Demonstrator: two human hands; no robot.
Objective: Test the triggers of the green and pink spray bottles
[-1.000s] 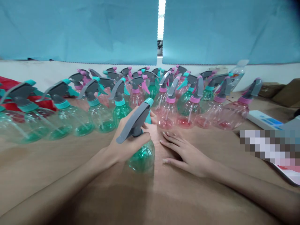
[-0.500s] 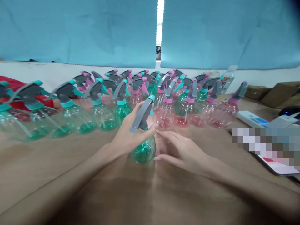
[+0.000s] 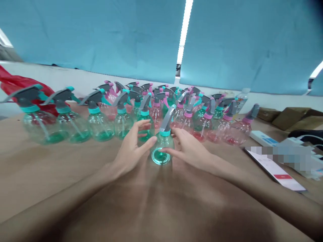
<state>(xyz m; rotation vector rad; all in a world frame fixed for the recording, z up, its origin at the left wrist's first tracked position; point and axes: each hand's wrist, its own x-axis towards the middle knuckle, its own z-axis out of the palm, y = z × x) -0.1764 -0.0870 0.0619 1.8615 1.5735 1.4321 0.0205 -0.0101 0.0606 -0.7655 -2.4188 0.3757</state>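
A clear green spray bottle (image 3: 165, 143) with a grey trigger head and turquoise collar is roughly upright between my hands. My right hand (image 3: 193, 148) is curled round its right side, the thumb across the front and the fingertips partly hidden behind. To the left, my left hand (image 3: 133, 146) is open, fingers spread and thumb close to the bottle; whether the thumb touches cannot be made out. Just beyond my left fingers is another green spray bottle (image 3: 144, 116), partly covered by them.
Green spray bottles (image 3: 101, 122) line the left, and pink-collared spray bottles (image 3: 237, 129) the right, with several more behind. On the right lie a phone (image 3: 280, 173), a white power strip (image 3: 263, 138) and brown packages (image 3: 291, 117). Red plastic (image 3: 30, 85) lies at the far left.
My left hand has let go of the green spray bottle and moved left, fingers spread. My right hand has come round the bottle. The view has shifted and tilted slightly.
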